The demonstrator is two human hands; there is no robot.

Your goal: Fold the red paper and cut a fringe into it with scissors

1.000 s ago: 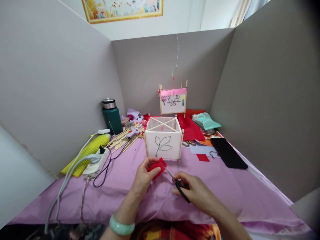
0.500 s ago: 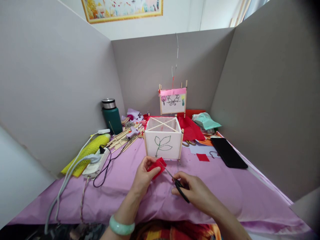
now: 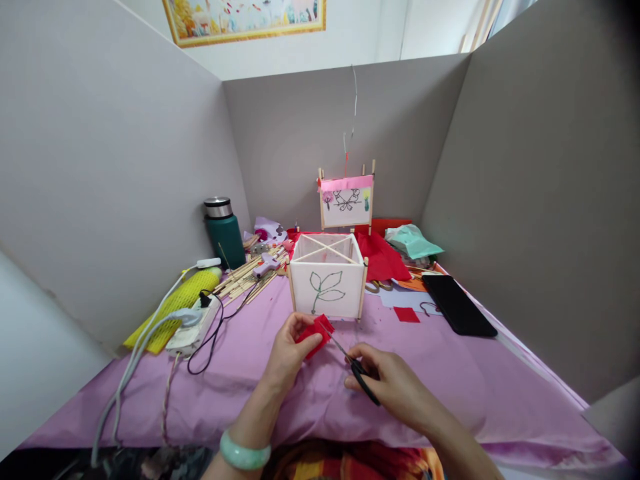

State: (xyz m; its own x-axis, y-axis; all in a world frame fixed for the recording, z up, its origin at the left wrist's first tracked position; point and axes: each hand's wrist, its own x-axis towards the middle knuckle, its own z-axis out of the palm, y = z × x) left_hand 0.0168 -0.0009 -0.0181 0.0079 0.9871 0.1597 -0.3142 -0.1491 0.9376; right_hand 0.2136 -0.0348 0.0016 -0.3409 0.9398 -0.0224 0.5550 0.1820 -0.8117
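Between the thumb and fingers of my left hand (image 3: 293, 345) is a small red piece of paper or cloth (image 3: 320, 333), pinched and held up. My right hand (image 3: 387, 380) grips black-handled scissors (image 3: 364, 381), whose blades point up and left and meet the red piece. Whether the blades are parted I cannot make out. Just beyond my hands stands a white box-shaped lantern (image 3: 327, 287) with wooden sticks at its corners, a crossed pair of sticks on top and a green leaf drawing on its front. A red square (image 3: 407, 315) lies flat to its right.
At left are a power strip (image 3: 193, 333) with cables, a green bottle (image 3: 225, 233), a lilac glue gun (image 3: 267, 265) and wooden sticks (image 3: 240, 280). A black phone (image 3: 457, 305) lies right. A smaller decorated lantern (image 3: 347, 205) hangs behind. Grey panels (image 3: 330, 127) enclose the table.
Almost nothing differs. My hands, the red piece and the scissors keep the same position, and the whole view has shifted very slightly.
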